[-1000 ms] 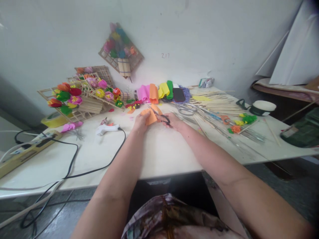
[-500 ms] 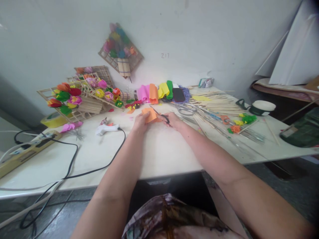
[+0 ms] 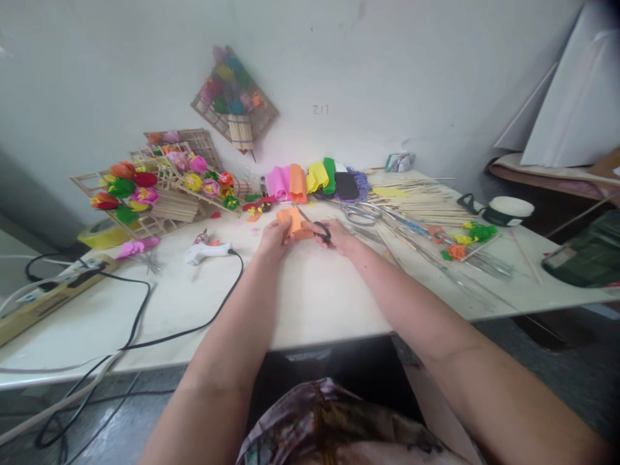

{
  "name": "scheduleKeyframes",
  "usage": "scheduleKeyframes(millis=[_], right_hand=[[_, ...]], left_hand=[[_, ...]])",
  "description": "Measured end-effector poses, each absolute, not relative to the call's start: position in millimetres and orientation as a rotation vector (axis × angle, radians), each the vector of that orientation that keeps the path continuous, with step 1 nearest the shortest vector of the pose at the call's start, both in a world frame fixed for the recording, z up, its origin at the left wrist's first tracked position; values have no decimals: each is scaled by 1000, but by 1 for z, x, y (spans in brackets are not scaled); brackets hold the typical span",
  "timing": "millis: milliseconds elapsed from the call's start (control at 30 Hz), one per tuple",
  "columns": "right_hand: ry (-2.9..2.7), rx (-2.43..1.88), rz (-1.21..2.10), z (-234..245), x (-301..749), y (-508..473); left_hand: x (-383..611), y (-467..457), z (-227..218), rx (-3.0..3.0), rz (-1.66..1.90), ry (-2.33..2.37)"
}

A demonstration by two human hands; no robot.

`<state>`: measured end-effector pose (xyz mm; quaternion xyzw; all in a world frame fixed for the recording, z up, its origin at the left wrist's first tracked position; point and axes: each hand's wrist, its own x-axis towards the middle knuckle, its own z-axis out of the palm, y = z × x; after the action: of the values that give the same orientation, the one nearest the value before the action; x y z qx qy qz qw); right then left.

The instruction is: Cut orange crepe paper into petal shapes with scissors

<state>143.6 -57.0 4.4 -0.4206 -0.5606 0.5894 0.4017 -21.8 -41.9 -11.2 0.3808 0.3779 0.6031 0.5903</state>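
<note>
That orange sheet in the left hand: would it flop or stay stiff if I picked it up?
The orange sheet would probably flop: it looks thin, and the similar-looking orange roll behind it lies in soft curves. It is likely light for its size, showing little thickness in the left hand.

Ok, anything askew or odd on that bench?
The black cord of the glue gun sprawls across the table and sags over its front edge, so it might snag. The held orange paper and scissors look normal.
</note>
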Motion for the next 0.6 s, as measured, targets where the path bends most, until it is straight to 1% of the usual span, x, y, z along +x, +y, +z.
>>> scheduleKeyframes(millis=[300, 600], right_hand=[[-1372, -1016, 1444, 0, 147, -53], [-1524, -1117, 1401, -2, 151, -49]], left_hand=[[-19, -36, -14, 852, 1485, 800], [-24, -41, -9, 723, 1607, 777]])
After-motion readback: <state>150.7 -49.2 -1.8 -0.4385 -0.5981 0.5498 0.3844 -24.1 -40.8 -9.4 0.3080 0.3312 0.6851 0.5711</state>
